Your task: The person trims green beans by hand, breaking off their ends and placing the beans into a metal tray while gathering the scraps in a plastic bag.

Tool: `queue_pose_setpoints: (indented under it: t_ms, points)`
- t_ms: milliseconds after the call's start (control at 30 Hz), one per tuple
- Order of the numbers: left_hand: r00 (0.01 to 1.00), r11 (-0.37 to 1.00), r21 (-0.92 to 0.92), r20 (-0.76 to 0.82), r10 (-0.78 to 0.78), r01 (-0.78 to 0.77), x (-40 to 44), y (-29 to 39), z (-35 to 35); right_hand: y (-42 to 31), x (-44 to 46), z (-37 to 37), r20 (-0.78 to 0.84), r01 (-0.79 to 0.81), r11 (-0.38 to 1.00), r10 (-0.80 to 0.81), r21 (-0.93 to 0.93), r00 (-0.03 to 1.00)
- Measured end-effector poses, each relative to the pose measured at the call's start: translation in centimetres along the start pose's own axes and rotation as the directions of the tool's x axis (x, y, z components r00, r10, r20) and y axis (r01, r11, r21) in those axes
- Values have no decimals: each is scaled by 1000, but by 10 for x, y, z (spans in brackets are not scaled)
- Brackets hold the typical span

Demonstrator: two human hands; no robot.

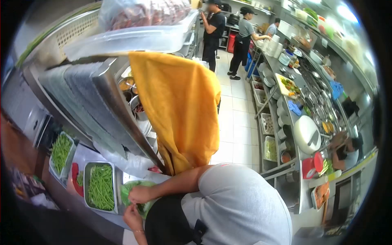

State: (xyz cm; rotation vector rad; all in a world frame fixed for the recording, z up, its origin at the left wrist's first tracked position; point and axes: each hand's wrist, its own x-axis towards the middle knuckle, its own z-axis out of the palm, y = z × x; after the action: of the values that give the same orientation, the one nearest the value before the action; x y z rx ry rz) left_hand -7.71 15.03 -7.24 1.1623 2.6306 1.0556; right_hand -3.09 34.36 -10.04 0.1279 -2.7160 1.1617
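Note:
My right hand [140, 194] is closed, its fingers pressed together over a light green plastic bag [125, 188]. Just below it, my left hand [133, 218], with a thin band at the wrist, has its fingertips drawn together close to the right one. Whatever both pinch is too small and covered to make out. Beside the hands stands a metal tray [115, 196] filled with cut green beans [101, 185]. Further left, a second container [70, 163] holds more green beans [61, 152]. Between the two containers lies a red object [75, 175].
A yellow cloth [179, 106] hangs from a metal rack beside my arm, near grey cloths [81, 102]. Above is a clear plastic tub [130, 41]. Across the tiled aisle [239, 118], a long counter carries a white round board [307, 134] and a red scale [312, 165]. Several people stand farther back.

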Motion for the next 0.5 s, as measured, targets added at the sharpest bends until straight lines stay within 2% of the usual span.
queue_pose_setpoints:
  t_ms: [67,100,133,167,200,233,300,333,400,433,500]
  points:
    - [999,999,-20,-23,-34,33,-1,0,5,6,3,12,-22,83,988,-86,-129,996]
    - [998,999,-35,-58,39,-41,0,-9,9,5,1,13,-63,-19,993,26,116,998]
    - [997,998,-34,-55,48,-50,0,-13,13,6,2,14,-72,-21,993,29,114,997]
    - [994,972,-230,-86,-71,49,1,-13,15,6,3,14,-20,-140,907,162,396,987]
    - [976,897,-418,-93,-196,141,1,-14,16,4,3,14,70,-249,729,267,638,961]
    - [976,898,-417,-94,-195,140,1,-15,16,6,4,17,69,-247,729,266,638,962]
    - [933,706,-654,1,-359,272,1,-11,11,16,6,25,35,-271,740,318,615,947]
    - [933,706,-654,0,-359,272,2,-12,13,26,4,27,36,-271,741,317,615,948]
    - [875,409,-882,6,-485,233,3,-14,17,40,1,27,-244,-191,960,239,204,940]
    - [873,408,-883,2,-487,230,2,-16,16,47,-1,27,-241,-188,961,235,202,942]
    - [824,309,-930,-11,-566,199,0,-14,9,50,-11,13,-230,-205,970,230,128,946]
